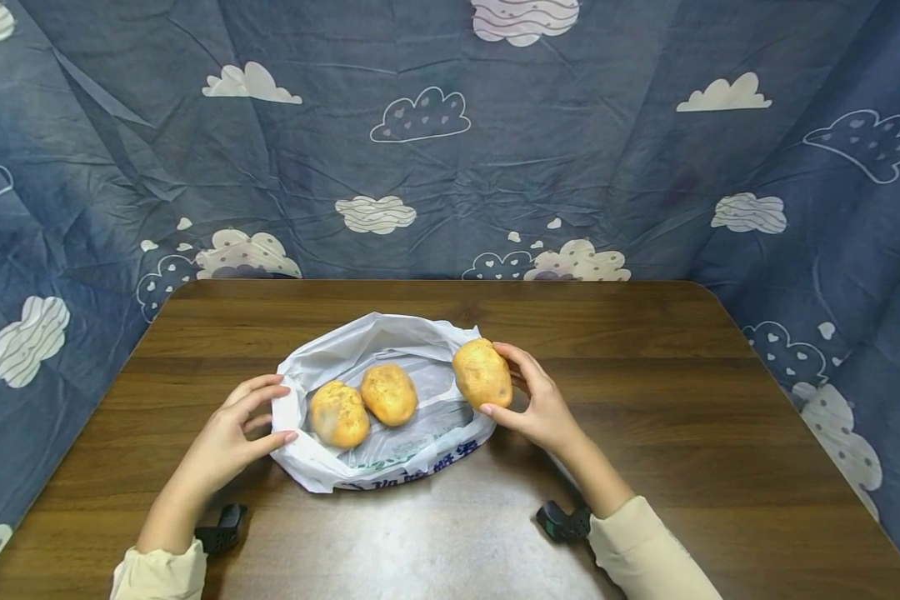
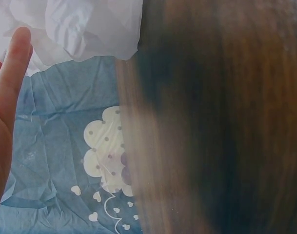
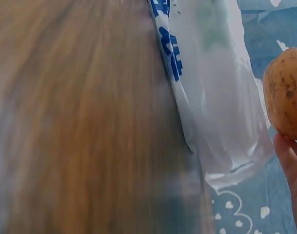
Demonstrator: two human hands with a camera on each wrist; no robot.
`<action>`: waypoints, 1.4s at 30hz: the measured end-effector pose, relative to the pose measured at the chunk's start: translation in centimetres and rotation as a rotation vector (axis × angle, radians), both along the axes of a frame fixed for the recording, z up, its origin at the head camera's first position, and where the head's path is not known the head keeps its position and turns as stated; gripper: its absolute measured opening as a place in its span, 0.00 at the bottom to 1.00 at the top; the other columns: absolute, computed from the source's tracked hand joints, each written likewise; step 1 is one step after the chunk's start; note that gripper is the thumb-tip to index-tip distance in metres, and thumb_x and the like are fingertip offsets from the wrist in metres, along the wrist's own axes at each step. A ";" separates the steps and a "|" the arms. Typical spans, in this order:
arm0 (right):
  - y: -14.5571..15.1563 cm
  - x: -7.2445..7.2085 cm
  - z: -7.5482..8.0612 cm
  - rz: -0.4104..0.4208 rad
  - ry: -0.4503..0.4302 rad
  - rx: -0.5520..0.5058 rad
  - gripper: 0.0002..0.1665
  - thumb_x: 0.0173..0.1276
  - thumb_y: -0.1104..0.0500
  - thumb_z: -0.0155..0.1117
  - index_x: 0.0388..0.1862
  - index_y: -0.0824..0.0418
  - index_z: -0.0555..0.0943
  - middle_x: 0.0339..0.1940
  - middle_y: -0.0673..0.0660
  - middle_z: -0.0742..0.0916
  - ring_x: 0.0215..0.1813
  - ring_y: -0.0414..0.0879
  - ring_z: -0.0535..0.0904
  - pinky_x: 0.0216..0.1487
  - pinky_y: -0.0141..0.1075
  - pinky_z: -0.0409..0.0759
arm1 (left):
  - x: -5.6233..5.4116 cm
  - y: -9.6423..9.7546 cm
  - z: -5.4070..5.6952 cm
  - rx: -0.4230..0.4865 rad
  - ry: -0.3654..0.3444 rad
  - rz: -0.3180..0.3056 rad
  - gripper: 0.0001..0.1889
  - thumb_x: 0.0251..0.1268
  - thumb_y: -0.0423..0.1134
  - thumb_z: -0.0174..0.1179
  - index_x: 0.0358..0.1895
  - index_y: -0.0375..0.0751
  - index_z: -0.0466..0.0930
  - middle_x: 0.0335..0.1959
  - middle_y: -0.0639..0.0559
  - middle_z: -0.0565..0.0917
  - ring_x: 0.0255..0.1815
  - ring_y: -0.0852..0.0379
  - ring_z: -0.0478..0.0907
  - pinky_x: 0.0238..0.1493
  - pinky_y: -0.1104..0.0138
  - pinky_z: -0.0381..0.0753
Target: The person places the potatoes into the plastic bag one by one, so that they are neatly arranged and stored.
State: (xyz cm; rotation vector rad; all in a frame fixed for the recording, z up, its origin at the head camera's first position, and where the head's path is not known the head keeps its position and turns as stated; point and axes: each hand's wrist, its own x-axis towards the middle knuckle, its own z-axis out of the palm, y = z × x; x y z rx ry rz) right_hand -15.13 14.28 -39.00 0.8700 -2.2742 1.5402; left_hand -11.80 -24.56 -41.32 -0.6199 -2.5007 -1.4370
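A white plastic bag [image 1: 311, 475] lies on the table with its mouth spread wide and blue lettering along its near side. Inside it are two potatoes: one [image 1: 339, 415] at the left and another [image 1: 388, 395] beside it. My left hand [image 1: 228, 433] holds the bag's left rim between fingers and thumb; in the left wrist view a finger [image 2: 11, 73] reaches onto the white plastic. With my right hand [image 1: 536, 404] I grip a third potato [image 1: 482, 373] at the bag's right rim, fingers and thumb on its right side. This potato [image 3: 287, 95] also shows in the right wrist view.
The brown wooden table [image 1: 645, 358] extends to both sides of the bag. Behind it hangs a blue curtain [image 1: 420, 183] with cloud prints. Black straps with camera mounts [image 1: 564, 521] sit at both wrists, close over the table.
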 end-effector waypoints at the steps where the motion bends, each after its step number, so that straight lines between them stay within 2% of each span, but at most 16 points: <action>1: -0.2 -0.1 0.0 0.005 0.002 0.003 0.43 0.40 0.75 0.72 0.57 0.77 0.63 0.54 0.70 0.72 0.52 0.61 0.70 0.49 0.50 0.76 | 0.0 0.0 0.0 -0.001 0.000 -0.001 0.27 0.39 0.21 0.68 0.49 0.27 0.71 0.57 0.39 0.65 0.53 0.70 0.63 0.46 0.80 0.74; 7: -1.1 -0.4 0.0 0.020 0.008 0.024 0.44 0.40 0.73 0.73 0.58 0.75 0.64 0.55 0.69 0.72 0.53 0.58 0.70 0.50 0.47 0.76 | 0.0 0.2 0.1 0.001 0.009 -0.003 0.27 0.39 0.22 0.69 0.49 0.27 0.71 0.56 0.38 0.65 0.53 0.70 0.63 0.46 0.80 0.74; 20: -3.8 -1.2 -0.1 0.078 -0.055 0.061 0.42 0.46 0.68 0.72 0.59 0.72 0.63 0.57 0.65 0.71 0.56 0.54 0.68 0.54 0.42 0.74 | 0.1 0.0 0.1 -0.007 0.008 0.002 0.27 0.39 0.21 0.68 0.49 0.27 0.71 0.57 0.38 0.65 0.53 0.70 0.63 0.46 0.80 0.74; 32: -4.9 -1.8 -0.2 0.087 -0.094 0.090 0.40 0.48 0.68 0.71 0.59 0.73 0.63 0.58 0.67 0.70 0.57 0.55 0.67 0.55 0.44 0.73 | 0.0 0.0 0.0 -0.007 0.019 -0.003 0.27 0.38 0.21 0.68 0.49 0.27 0.71 0.56 0.39 0.65 0.53 0.70 0.64 0.45 0.80 0.74; 36: -5.0 -2.0 -0.8 0.080 -0.098 0.103 0.40 0.48 0.68 0.71 0.59 0.74 0.63 0.57 0.68 0.70 0.57 0.57 0.67 0.55 0.45 0.73 | 0.0 0.1 0.2 0.002 0.020 -0.005 0.27 0.39 0.21 0.68 0.49 0.27 0.71 0.56 0.38 0.65 0.53 0.69 0.64 0.45 0.80 0.74; 42: -4.6 -3.4 -3.6 0.052 -0.110 0.147 0.43 0.48 0.61 0.73 0.61 0.67 0.63 0.58 0.63 0.70 0.57 0.53 0.67 0.56 0.41 0.73 | 0.1 0.2 0.4 0.007 0.042 -0.015 0.27 0.39 0.21 0.68 0.49 0.27 0.71 0.56 0.37 0.65 0.54 0.69 0.63 0.45 0.80 0.74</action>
